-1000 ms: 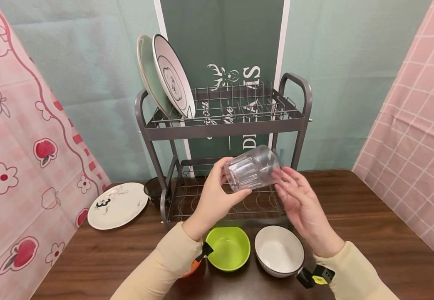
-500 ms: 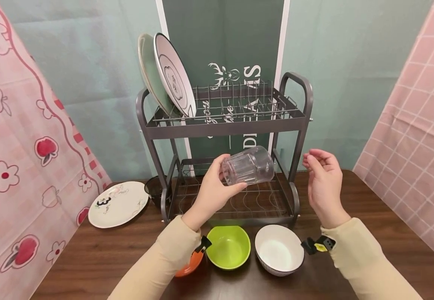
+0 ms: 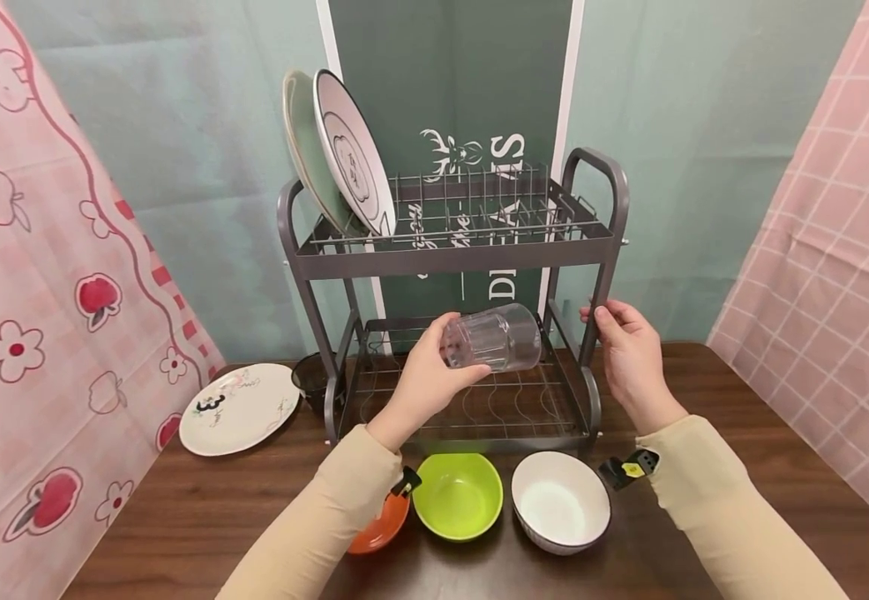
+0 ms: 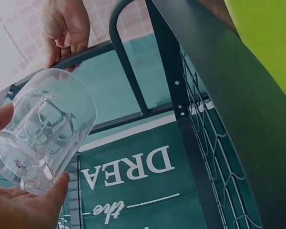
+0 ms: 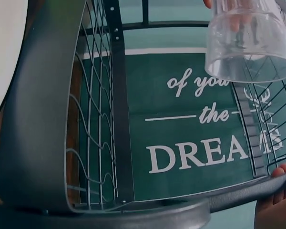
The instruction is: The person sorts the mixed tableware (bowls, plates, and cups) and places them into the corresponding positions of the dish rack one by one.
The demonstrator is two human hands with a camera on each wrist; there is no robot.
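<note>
My left hand (image 3: 427, 375) grips a clear drinking glass (image 3: 497, 337) near its base. The glass is tipped on its side in front of the lower tier, its mouth facing right; in the left wrist view the glass (image 4: 50, 124) lies between thumb and fingers. At the right front post of the dark grey dish rack (image 3: 456, 260), my right hand (image 3: 632, 358) has its thumb and fingers curled round the metal. Its fingertips (image 5: 280, 170) show over the post in the right wrist view. Two plates, one white patterned (image 3: 355, 158) and one green (image 3: 307, 142), lean on the upper tier.
A green bowl (image 3: 458, 500), a white bowl (image 3: 560, 504) and a partly hidden orange bowl (image 3: 382, 529) stand before the rack. Left of it are a white oval plate (image 3: 242, 408) and a dark cup (image 3: 312, 379). Curtains hang at the sides and back.
My right hand has left the glass, swung out right, then come in to hold the rack's post. The left hand keeps the glass, now tilted closer to level.
</note>
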